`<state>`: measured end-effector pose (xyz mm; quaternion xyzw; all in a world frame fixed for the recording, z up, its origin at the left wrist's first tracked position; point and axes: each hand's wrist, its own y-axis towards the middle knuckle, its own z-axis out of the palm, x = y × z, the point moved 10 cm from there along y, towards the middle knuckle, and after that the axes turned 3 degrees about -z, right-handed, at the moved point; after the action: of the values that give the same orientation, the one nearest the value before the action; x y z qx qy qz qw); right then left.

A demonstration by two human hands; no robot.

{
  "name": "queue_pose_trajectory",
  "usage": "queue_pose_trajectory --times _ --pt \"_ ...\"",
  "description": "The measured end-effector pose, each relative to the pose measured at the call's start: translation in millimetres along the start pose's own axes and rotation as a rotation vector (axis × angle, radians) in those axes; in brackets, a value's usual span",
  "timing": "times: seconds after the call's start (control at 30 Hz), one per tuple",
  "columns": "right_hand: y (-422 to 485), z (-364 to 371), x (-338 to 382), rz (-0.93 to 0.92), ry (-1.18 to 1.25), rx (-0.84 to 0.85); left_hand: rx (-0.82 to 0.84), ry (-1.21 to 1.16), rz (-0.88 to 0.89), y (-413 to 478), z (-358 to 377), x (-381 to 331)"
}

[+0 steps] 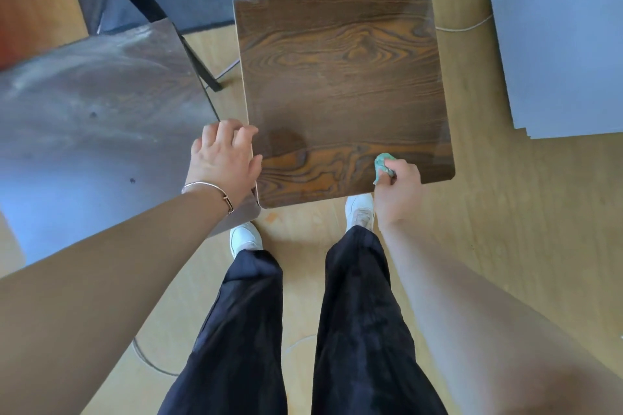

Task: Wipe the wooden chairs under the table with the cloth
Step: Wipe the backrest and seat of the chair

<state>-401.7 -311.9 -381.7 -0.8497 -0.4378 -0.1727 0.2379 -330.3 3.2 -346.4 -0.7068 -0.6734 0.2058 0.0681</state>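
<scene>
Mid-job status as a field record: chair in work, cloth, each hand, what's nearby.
chair in work: wooden chair seat, straight ahead
cloth: green cloth, bunched, on the seat's near right part
right hand: grips the cloth
left hand: rests at the seat's left edge, fingers relaxed
second chair: to the left, seat dusty-looking
floor: white cable behind, grey boards at right

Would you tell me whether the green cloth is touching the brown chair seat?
Touching: the head view shows the cloth in the right hand pressed on the seat.
</scene>
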Motion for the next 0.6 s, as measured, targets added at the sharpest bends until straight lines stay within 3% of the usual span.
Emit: queue_pose_trajectory --times 0.27,0.6 --pt "-11.4 78.6 124.5 -0.377 0.005 0.22 -0.019 0.0 -0.035 -22.1 -10.0 47.8" --pt "-75.8 120.6 159.4 -0.7 -0.133 0.542 -0.05 -0.006 -0.028 -46.4 -21.6 75.4"
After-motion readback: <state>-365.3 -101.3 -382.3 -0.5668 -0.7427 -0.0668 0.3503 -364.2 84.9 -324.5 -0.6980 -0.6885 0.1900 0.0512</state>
